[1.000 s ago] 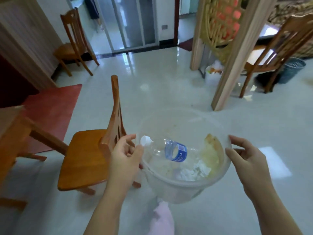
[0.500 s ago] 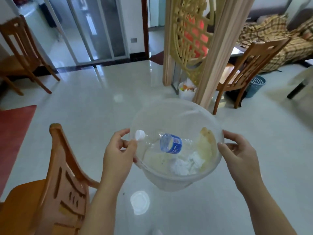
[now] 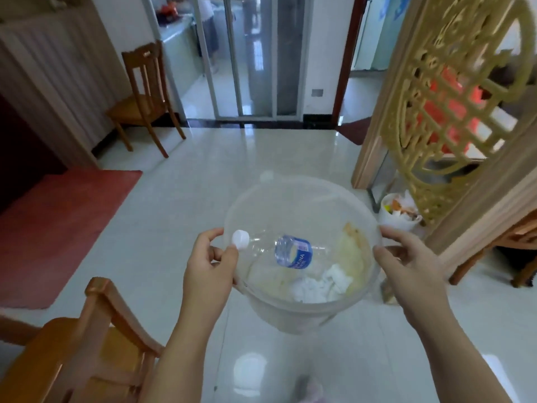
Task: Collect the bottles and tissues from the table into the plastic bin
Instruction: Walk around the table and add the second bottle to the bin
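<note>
A clear plastic bin (image 3: 302,312) is held up above the glossy floor (image 3: 180,216), with a blue-labelled bottle (image 3: 290,251) and crumpled white tissues (image 3: 316,286) lying inside. The left hand (image 3: 209,269) is curled closed on its left rim, the right hand (image 3: 406,266) clasped on the opposite rim. A wooden chair (image 3: 96,338) stands lower left.

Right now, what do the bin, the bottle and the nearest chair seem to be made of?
Bin: translucent, slightly cloudy plastic; the floor shows through.
Bottle: clear thin plastic, white cap, glossy blue label.
Chair: apparently varnished wood, with an orange-brown sheen.
</note>
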A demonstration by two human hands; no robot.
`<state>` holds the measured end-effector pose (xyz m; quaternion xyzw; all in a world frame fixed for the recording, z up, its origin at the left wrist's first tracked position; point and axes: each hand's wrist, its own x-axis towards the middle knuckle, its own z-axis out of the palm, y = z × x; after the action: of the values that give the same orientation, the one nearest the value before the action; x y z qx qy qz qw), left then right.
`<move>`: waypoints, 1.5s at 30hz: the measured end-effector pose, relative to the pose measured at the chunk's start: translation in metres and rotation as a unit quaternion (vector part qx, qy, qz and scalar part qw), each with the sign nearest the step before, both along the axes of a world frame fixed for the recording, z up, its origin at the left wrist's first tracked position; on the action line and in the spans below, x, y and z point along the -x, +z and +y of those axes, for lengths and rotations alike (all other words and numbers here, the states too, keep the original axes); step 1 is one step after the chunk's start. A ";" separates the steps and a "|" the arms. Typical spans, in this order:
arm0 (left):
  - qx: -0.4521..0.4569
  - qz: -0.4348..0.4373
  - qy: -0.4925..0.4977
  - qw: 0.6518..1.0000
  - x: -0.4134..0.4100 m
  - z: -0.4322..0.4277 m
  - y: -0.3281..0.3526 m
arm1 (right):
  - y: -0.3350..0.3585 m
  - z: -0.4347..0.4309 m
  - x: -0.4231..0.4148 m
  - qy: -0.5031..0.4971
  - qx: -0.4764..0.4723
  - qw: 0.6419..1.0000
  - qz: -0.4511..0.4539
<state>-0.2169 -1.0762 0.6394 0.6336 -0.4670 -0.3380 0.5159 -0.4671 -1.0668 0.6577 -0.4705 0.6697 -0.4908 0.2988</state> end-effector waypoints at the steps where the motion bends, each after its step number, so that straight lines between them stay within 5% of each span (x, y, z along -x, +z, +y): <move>1: 0.000 0.002 0.017 1.000 0.000 -0.012 0.002 | 0.003 -0.021 0.001 0.019 0.006 1.000 0.002; 16: -0.015 0.000 0.239 0.971 -0.101 -0.158 -0.004 | -0.009 -0.274 -0.121 0.231 0.009 0.973 0.013; 30: 0.034 0.049 0.382 0.922 -0.318 -0.283 0.008 | 0.011 -0.459 -0.387 0.363 0.025 0.931 -0.003; 45: 0.028 0.035 0.545 0.837 -0.513 -0.373 0.005 | -0.014 -0.608 -0.669 0.543 -0.020 0.837 -0.061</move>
<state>0.2958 -1.4489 0.6449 0.7591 -0.0372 -0.0108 0.6499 0.2023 -1.6752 0.6433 -0.7214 0.2973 -0.2640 0.5671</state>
